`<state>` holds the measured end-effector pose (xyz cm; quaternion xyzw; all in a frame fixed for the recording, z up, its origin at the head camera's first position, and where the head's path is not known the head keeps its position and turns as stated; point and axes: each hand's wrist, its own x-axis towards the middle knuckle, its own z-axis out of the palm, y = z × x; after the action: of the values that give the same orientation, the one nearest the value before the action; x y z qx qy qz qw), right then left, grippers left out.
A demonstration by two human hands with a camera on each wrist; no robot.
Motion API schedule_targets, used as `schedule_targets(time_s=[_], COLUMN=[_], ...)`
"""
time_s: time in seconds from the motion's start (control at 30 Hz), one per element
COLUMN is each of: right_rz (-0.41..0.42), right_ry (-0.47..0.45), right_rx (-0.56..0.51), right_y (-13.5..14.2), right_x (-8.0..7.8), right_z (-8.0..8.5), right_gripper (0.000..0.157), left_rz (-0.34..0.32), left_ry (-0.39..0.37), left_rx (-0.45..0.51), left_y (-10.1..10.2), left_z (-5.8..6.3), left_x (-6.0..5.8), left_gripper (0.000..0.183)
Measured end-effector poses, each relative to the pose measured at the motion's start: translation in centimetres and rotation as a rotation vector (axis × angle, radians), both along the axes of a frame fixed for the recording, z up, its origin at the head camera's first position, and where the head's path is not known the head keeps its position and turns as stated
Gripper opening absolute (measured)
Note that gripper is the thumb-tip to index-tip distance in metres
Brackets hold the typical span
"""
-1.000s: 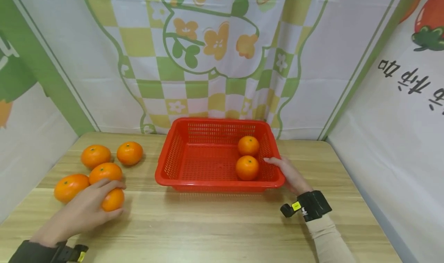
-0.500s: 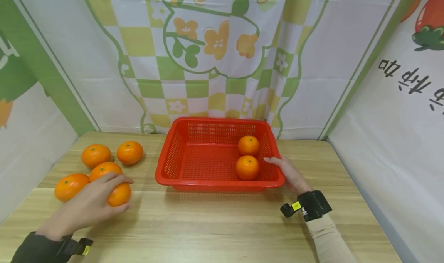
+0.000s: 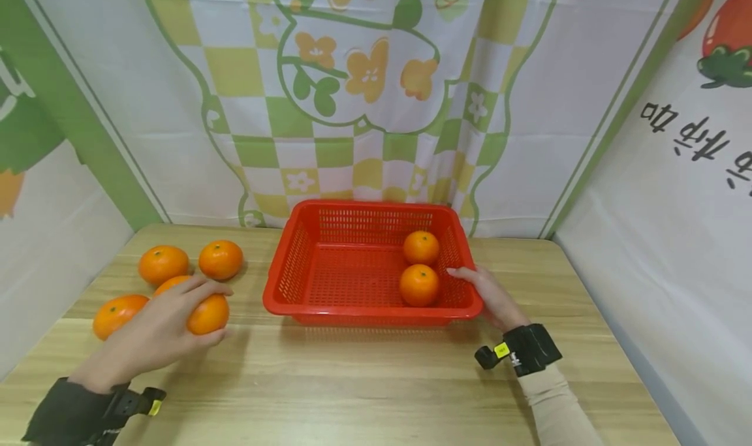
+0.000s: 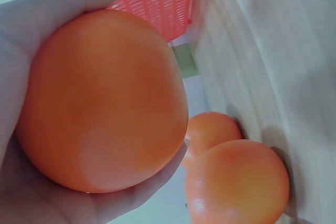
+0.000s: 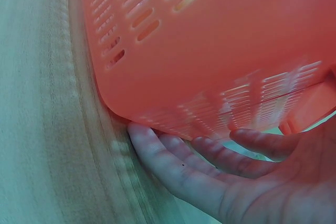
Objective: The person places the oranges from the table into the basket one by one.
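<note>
In the head view my left hand [image 3: 155, 338] grips a mandarin [image 3: 208, 314] at the left, thumb and fingers wrapped round its sides. The left wrist view shows this mandarin [image 4: 105, 103] large in the palm, above the table. Under and behind the hand sit several more mandarins, one of them [image 3: 170, 283] partly hidden by the fingers. My right hand [image 3: 493, 299] holds the right end of a red plastic basket [image 3: 376, 311], thumb over the rim. From the right wrist view, its fingers [image 5: 184, 174] lie against the basket's outer wall, near the bottom edge. Two mandarins [image 3: 420, 285] rest inside the basket, toward its right end.
The wooden table [image 3: 352, 387] carries everything. Loose mandarins at the left include one [image 3: 220, 260] at the back, one [image 3: 163, 265] beside it and one [image 3: 119, 315] nearer the left edge. A printed cloth [image 3: 364, 152] hangs right behind the basket, with white side walls.
My left hand has moved right and slightly away from me, up off the table with the mandarin, now covering more of the one behind. The right hand and basket stay put.
</note>
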<state>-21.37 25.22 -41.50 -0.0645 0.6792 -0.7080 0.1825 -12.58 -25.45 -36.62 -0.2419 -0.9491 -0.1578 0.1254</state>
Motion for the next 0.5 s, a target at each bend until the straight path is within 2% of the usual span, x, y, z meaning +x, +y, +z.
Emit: schedule_targets(time_s=[0.5], right_rz=[0.015], right_ry=[0.007], right_rx=[0.003], right_y=[0.03], right_x=[-0.06], right_z=[-0.06], right_gripper=[0.059], left_rz=[-0.041], left_ry=[0.078], left_rx=[0.021], left_y=[0.98], left_z=[0.95], left_x=[-0.95], left_gripper=[0.055])
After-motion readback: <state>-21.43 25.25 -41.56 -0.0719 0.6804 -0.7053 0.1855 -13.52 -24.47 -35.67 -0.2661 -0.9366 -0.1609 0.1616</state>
